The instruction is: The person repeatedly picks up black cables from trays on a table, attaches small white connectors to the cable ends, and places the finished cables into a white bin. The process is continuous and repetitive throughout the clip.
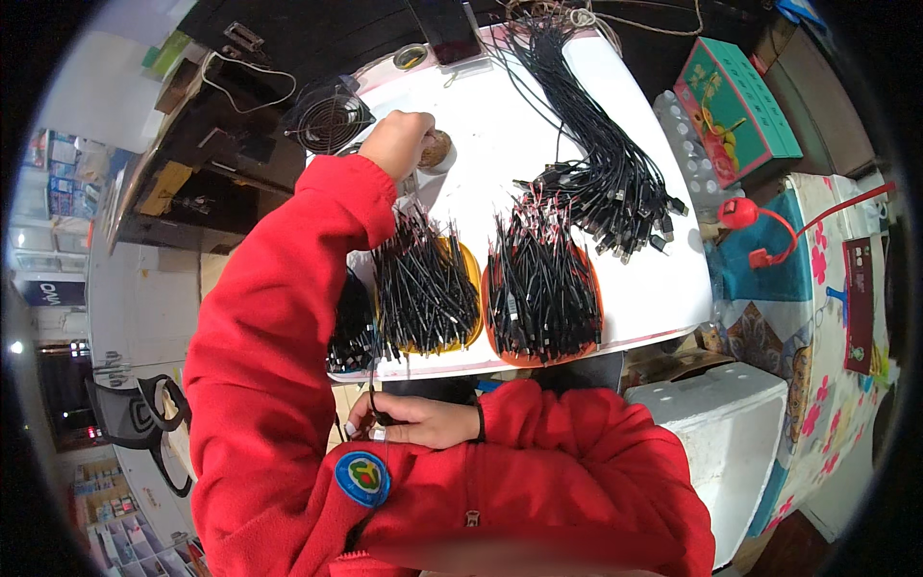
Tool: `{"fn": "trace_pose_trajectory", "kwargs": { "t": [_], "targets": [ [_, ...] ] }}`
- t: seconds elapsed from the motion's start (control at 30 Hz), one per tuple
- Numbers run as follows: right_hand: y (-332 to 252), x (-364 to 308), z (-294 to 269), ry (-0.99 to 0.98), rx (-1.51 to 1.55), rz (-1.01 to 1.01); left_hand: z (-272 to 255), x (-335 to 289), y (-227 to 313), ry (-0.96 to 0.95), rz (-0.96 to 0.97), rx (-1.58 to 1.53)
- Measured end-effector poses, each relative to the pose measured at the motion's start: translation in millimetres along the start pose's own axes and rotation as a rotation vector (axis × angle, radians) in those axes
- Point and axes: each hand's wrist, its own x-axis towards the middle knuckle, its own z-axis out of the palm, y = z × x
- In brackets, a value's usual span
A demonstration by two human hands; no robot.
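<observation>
Black, thin cable is located below the near edge of the table, in front of the torso, pinched between the thumb and fingers of the right hand. Left hand is extended over the far left part of the table, just beside a brown, rounded lump. Its fingertips are hidden; whether they grip anything cannot be told.

Both arms wear red fleece sleeves. Near the front edge of the white table with a pink edge, a shallow yellow tray carries short black cables. Just to its right, a shallow orange tray carries a similar pile of black cables with red wire ends. A further dark pile lies to the left, partly covered by the sleeve.

Beyond the orange tray lies a long bundle of black cables with metal plugs. A black fan with a round grille stands at the far left corner.
</observation>
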Motion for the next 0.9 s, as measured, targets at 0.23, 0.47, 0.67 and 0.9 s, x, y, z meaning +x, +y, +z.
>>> {"fn": "trace_pose_trajectory", "kwargs": {
  "t": [0.23, 0.47, 0.67, 0.9],
  "targets": [
    [-4.9, 1.3, 13.6, -0.028, 0.013, 0.044, -56.0, -49.6, -21.1, -0.051, -0.153, -0.060],
    [9.2, 12.8, 23.7, -0.071, 0.038, 0.078, -82.5, -96.6, -51.3, -0.022, -0.192, -0.028],
    [14.6, 13.7, 24.1, -0.061, 0.033, 0.093, -64.0, -95.5, -65.6, -0.005, -0.157, 0.027],
    [14.7, 12.6, 18.7, -0.050, -0.001, 0.067, -53.4, -88.4, -76.2, -0.010, -0.071, 0.121]
  ]
}}
